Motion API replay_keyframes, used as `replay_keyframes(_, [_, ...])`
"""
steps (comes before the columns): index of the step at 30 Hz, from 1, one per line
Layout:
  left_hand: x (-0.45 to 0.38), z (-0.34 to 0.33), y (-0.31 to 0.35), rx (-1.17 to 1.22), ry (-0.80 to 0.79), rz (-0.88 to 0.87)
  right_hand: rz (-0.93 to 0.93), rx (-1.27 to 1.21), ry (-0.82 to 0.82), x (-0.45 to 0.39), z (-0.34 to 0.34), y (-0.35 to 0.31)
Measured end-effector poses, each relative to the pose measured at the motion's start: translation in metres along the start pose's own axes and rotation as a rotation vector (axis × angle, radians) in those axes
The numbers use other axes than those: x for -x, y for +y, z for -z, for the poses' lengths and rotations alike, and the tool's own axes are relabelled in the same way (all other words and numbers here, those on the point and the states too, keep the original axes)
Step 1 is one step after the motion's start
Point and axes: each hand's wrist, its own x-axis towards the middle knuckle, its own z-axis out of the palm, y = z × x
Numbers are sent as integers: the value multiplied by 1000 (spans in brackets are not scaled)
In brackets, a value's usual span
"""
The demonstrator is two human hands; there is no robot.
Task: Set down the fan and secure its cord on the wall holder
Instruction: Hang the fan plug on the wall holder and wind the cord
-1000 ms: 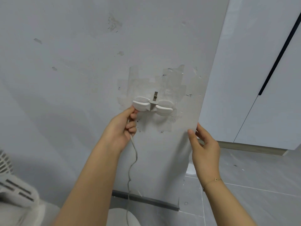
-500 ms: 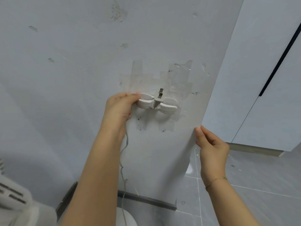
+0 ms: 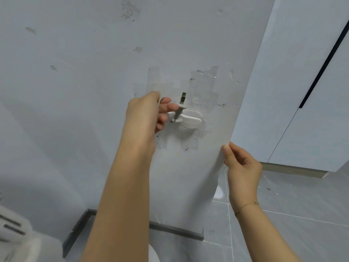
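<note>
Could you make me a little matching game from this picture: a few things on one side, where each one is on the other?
Things:
1. left hand
2. right hand
3. fan
4. wall holder

Places:
A. bottom left corner of the view
B. taped to the wall
C. at the holder's left end
D. on the wall's right edge

Pairs: 1-C, 2-D, 3-A, 4-B

Fan (image 3: 13, 225) lower left of wall holder (image 3: 188, 120)

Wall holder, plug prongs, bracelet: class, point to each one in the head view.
wall holder (image 3: 191, 121): head view, right white lobe.
plug prongs (image 3: 182, 98): head view, upper metal tip.
bracelet (image 3: 245, 205): head view, chain across right wrist.
</note>
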Motion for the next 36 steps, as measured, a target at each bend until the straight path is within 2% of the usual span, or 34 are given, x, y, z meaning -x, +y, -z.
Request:
replay_keyframes(2, [9,-2,6,-42,-45,-33,-3,0,-8,-1,1,0])
replay_keyframes(5, [21,-12,11,-219,43,-272,-13,-8,-18,-2,2,0])
replay_keyframes(9, [29,-26,9,-279,38,-407,-26,-10,-22,-3,4,1])
replay_keyframes(13, [36,-39,-1,-327,17,-479,-29,-19,-6,-3,2,3])
replay_keyframes(19, [41,-62,-23,-567,31,-494,5,2,4,-4,2,7])
replay_keyframes(25, [42,-71,-52,-535,3,-447,30,68,-22,-8,3,9])
replay_keyframes(30, [39,-73,-70,-374,-3,-390,52,69,3,-6,0,12])
replay_keyframes(36, [24,-67,-84,-159,-152,-387,69,45,24,-4,-2,12])
